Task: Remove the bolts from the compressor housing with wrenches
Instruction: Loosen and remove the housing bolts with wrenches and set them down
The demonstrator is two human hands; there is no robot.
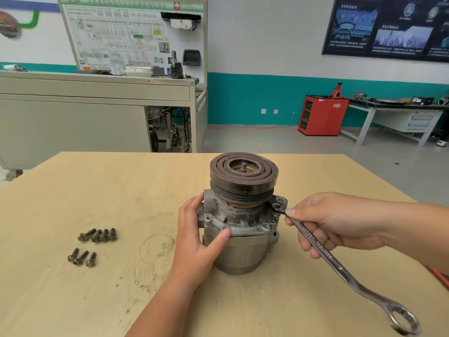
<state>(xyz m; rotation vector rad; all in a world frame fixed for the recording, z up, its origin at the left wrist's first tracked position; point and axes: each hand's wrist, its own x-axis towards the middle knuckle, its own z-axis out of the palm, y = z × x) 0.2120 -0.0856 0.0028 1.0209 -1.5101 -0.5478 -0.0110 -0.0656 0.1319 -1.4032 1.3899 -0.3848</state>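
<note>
At the far left of the wooden table (73,300) we see seven loose bolts (97,235) lying on their sides in two small clusters, four in the farther row and three nearer to us, well apart from everything else. Moving right, our left hand (196,239) wraps the left flank of the compressor housing (240,244): the fingers curl round behind its upper flange and the thumb presses on the flange's front edge, so the hand is clamped on the casting. The housing stands upright near the middle of the table, its grooved pulley (243,177) on top with the shaft end showing in the centre. On the housing's right flange ear sits the small ring end of a long wrench (340,268); whether a bolt head lies under that ring we cannot tell. Our right hand (332,224) grips the wrench's shank just beside that ear, thumb tip on top near the ring and the other fingers curled beneath. The shank runs down and to the right, and its large ring end lies near the table's right edge.
</note>
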